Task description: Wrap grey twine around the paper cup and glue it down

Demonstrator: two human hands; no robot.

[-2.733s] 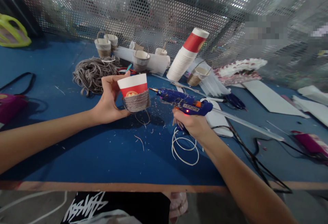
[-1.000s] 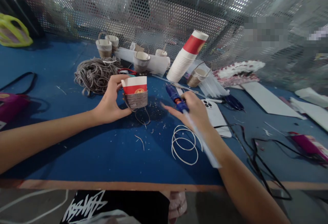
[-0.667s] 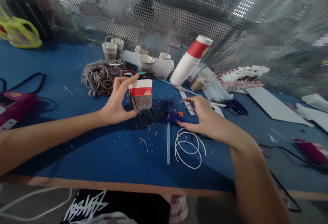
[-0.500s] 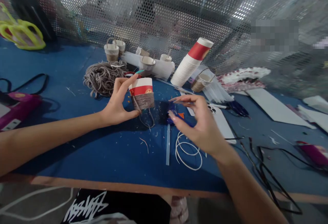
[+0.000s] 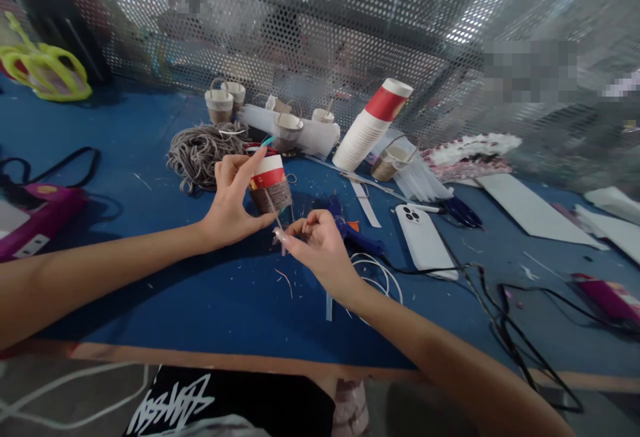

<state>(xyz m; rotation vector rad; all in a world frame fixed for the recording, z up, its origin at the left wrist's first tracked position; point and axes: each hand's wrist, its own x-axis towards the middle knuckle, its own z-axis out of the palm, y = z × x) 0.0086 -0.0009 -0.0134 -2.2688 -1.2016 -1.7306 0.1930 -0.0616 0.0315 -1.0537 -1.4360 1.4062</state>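
Observation:
A red and white paper cup (image 5: 271, 180), its lower part wrapped in grey-brown cord, is held between the thumb and fingers of my left hand (image 5: 233, 200). Just right of it, my right hand (image 5: 320, 250) pinches the loose end of the cord (image 5: 274, 205), which runs from the cup's side to my fingertips. A blue glue gun (image 5: 363, 237) lies on the table beyond my right hand, partly hidden by it. Behind my left hand sits a tangled heap of grey cord (image 5: 203, 154).
Small cord-wrapped cups (image 5: 219, 105) and a leaning stack of paper cups (image 5: 367, 127) stand along the perforated metal screen (image 5: 320, 30). To the right lie a white phone (image 5: 425, 240), black cables (image 5: 500, 317) and white boards (image 5: 540, 210). A purple device (image 5: 45, 214) rests at the left.
My right hand has moved left from above the glue gun to the cup and closed on the cord end. The cup, still in my left hand, has turned slightly and shifted a little left.

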